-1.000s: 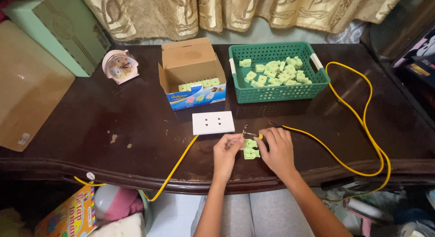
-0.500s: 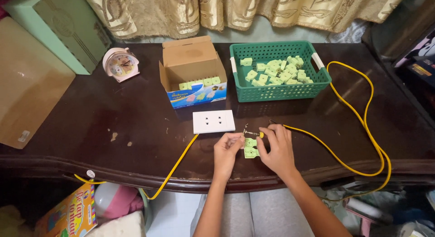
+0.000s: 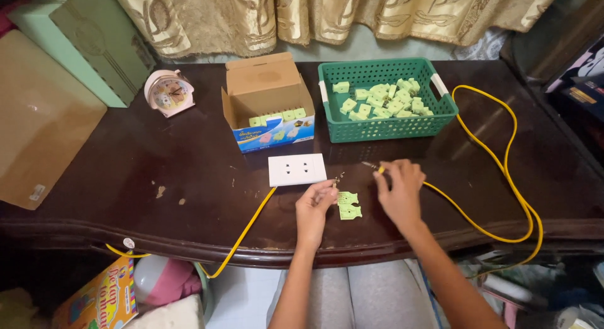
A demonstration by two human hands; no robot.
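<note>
Two light green plastic plug halves [image 3: 347, 205] lie side by side on the dark wooden table [image 3: 189, 178], between my hands. My left hand [image 3: 314, 206] rests just left of them, thumb and forefinger pinched together at their upper edge; anything between the fingers is too small to tell. My right hand [image 3: 399, 190] is to their right and grips the end of a yellow cable [image 3: 503, 178], whose thin tip pokes out to the upper left. A few tiny metal bits [image 3: 340, 176] lie above the green halves.
A white socket plate [image 3: 297, 170] with its own yellow lead [image 3: 242, 238] lies behind my left hand. Further back stand an open cardboard box [image 3: 264, 90] and a green basket [image 3: 384, 129], both holding green plug parts. At the left are a pink alarm clock [image 3: 167, 93] and large boxes [image 3: 38, 134].
My hands were together on the green pieces; now they have parted. The pieces lie on the table, and my right hand has moved right with the cable end.
</note>
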